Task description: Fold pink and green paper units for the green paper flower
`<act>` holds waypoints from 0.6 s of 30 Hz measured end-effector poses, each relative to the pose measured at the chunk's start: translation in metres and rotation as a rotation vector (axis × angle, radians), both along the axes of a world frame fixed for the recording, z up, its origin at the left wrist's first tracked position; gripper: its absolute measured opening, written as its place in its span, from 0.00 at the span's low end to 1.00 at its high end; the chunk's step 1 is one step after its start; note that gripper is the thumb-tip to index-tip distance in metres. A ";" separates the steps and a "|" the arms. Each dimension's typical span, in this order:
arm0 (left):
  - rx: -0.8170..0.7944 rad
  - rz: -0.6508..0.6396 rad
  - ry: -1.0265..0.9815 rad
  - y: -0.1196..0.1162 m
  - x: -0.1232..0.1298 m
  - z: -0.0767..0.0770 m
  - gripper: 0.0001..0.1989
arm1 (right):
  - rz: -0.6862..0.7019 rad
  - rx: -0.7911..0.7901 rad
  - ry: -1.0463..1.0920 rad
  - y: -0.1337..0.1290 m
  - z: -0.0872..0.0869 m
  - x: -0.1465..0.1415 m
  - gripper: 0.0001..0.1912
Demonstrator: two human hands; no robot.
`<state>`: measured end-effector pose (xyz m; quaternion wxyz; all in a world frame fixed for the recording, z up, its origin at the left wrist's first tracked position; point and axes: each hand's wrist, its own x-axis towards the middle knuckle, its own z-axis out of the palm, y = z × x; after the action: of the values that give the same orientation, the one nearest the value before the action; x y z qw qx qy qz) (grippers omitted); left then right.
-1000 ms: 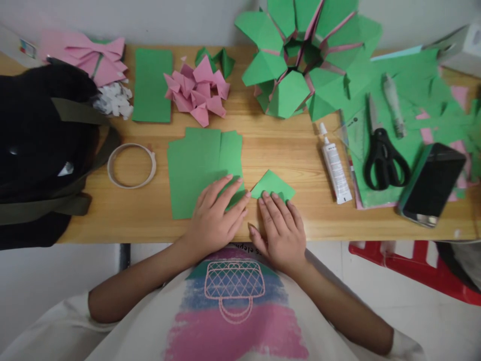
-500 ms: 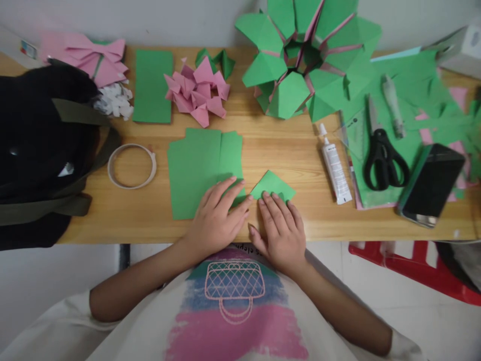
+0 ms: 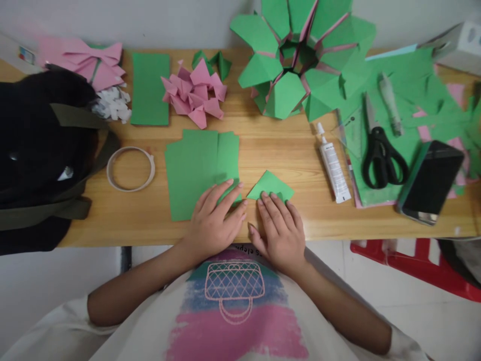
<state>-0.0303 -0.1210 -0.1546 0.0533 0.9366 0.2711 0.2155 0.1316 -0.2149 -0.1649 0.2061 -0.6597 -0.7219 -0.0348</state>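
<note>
A small folded green paper piece [image 3: 269, 183] lies flat on the table, its pointed corner facing away from me. The fingertips of my right hand [image 3: 280, 228] rest on its near edge, pressing from above with the fingers laid flat. My left hand [image 3: 214, 220] lies with its fingers spread over the near right corner of the overlapping green sheets [image 3: 191, 170], its fingertips just left of the folded piece. Neither hand is gripping anything. Part of the folded piece is hidden under my right fingers.
Behind are a green stack [image 3: 150, 89], pink folded pieces [image 3: 195, 93] and a large green-pink paper flower [image 3: 285, 95]. Rightward lie a glue tube [image 3: 334, 170], scissors [image 3: 381, 150] and a phone [image 3: 431, 180]. Leftward are a tape roll [image 3: 131, 169] and a black bag [image 3: 41, 155].
The view has shifted slightly. My left hand sits slightly lower over the green sheets, while my right hand stays on the folded piece.
</note>
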 end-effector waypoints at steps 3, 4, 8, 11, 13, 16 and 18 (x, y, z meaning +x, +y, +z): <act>0.013 0.008 0.009 0.000 0.002 -0.001 0.09 | -0.001 -0.004 -0.009 0.000 0.000 0.000 0.24; 0.018 0.010 0.010 0.000 0.002 -0.002 0.09 | -0.003 -0.005 -0.008 0.000 0.000 0.000 0.24; 0.034 0.023 0.021 0.001 0.002 -0.002 0.09 | -0.006 -0.005 0.002 0.000 -0.001 0.000 0.24; 0.031 0.024 0.016 0.002 0.002 -0.002 0.10 | -0.003 -0.006 0.001 0.000 0.000 0.000 0.23; 0.023 0.021 0.012 0.002 0.002 -0.002 0.10 | -0.004 -0.004 -0.003 0.000 0.000 0.000 0.22; 0.001 0.021 0.007 0.003 0.002 0.000 0.10 | -0.001 0.006 -0.007 0.001 0.000 0.000 0.21; -0.017 0.023 0.007 0.004 0.002 0.001 0.10 | 0.000 0.008 -0.011 0.001 0.001 0.000 0.21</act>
<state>-0.0284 -0.1173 -0.1540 0.0578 0.9338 0.2837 0.2102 0.1316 -0.2135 -0.1642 0.2047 -0.6587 -0.7228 -0.0413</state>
